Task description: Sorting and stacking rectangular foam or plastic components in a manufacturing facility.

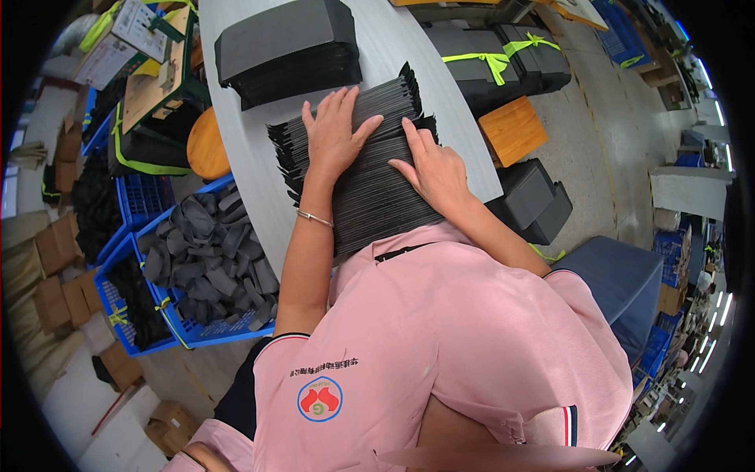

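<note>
Both hands are down flat on the fanned stack of black sheets (pixel 370 181) at the centre of the frame. The left hand (pixel 334 134) lies open, fingers spread across the upper left part of the fan; the right hand (pixel 436 173) rests open too, palm low, fingers pointing up along the right side. Nothing is pinched, only pressed. To handle this well, I'd judge even pressure from both palms matters, since the sheets sit staggered and could slide off the near edge of the grey surface (pixel 244 165).

Around it: a second, squared-up black stack (pixel 287 47) sits higher up the frame, apart from the fan. Lower left, 2 blue crates (pixel 212 334) hold dark scraps. A round wooden stool (pixel 206 145) stands just left of the surface. Upper right, black bundles tied with yellow-green strap (pixel 491 59) and a wooden box (pixel 513 130) rest on the floor. Nothing blocks the hands; the near stack leaves limited room above.
</note>
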The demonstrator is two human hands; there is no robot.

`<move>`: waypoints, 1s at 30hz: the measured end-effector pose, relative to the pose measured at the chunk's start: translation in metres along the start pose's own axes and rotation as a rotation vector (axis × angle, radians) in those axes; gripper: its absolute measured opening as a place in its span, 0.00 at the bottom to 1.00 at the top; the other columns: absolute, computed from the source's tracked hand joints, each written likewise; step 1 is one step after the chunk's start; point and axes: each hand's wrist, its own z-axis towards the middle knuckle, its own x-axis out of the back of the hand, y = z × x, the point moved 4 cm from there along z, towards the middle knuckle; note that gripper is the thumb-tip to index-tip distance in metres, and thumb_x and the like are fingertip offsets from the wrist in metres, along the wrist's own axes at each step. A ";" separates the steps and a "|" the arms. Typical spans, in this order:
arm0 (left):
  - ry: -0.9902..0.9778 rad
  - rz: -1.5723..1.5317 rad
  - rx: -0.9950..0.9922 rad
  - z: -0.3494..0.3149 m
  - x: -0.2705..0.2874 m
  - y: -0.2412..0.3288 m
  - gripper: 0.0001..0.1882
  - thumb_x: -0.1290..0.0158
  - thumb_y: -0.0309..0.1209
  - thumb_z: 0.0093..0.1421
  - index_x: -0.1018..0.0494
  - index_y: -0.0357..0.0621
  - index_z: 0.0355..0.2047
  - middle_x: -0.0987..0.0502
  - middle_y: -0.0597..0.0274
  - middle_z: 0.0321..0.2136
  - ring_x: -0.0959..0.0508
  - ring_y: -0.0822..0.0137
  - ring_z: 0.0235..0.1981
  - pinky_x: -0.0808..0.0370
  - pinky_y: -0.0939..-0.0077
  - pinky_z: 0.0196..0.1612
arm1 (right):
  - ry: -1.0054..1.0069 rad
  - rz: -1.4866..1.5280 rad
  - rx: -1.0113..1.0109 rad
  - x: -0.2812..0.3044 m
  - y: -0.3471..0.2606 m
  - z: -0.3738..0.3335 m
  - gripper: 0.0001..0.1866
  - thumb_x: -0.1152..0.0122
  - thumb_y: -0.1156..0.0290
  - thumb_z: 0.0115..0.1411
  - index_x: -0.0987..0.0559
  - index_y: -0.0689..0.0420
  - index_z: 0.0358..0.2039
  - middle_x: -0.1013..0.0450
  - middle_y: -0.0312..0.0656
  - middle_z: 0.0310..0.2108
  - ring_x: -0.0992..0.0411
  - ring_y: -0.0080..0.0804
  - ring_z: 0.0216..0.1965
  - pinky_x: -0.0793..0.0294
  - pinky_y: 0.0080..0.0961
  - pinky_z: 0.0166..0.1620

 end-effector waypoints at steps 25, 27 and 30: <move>-0.009 0.028 0.006 0.000 0.001 0.002 0.38 0.47 0.59 0.64 0.31 0.47 0.65 0.30 0.56 0.64 0.34 0.57 0.68 0.55 0.41 0.72 | -0.014 0.052 0.058 -0.012 0.010 0.005 0.24 0.34 0.53 0.62 0.24 0.59 0.48 0.32 0.51 0.64 0.21 0.38 0.26 0.22 0.31 0.32; -0.008 0.030 0.007 -0.001 0.001 0.001 0.38 0.47 0.59 0.64 0.31 0.47 0.65 0.29 0.56 0.64 0.34 0.57 0.67 0.55 0.41 0.72 | 0.023 0.006 0.087 -0.012 0.008 0.004 0.25 0.33 0.52 0.61 0.24 0.60 0.46 0.29 0.53 0.61 0.23 0.34 0.24 0.23 0.29 0.30; 0.009 0.030 -0.001 -0.001 0.000 0.001 0.38 0.46 0.59 0.64 0.31 0.47 0.65 0.29 0.56 0.64 0.34 0.57 0.67 0.55 0.41 0.72 | 0.072 -0.055 0.118 -0.013 0.005 0.002 0.26 0.33 0.51 0.61 0.24 0.62 0.45 0.27 0.55 0.59 0.24 0.31 0.22 0.25 0.27 0.29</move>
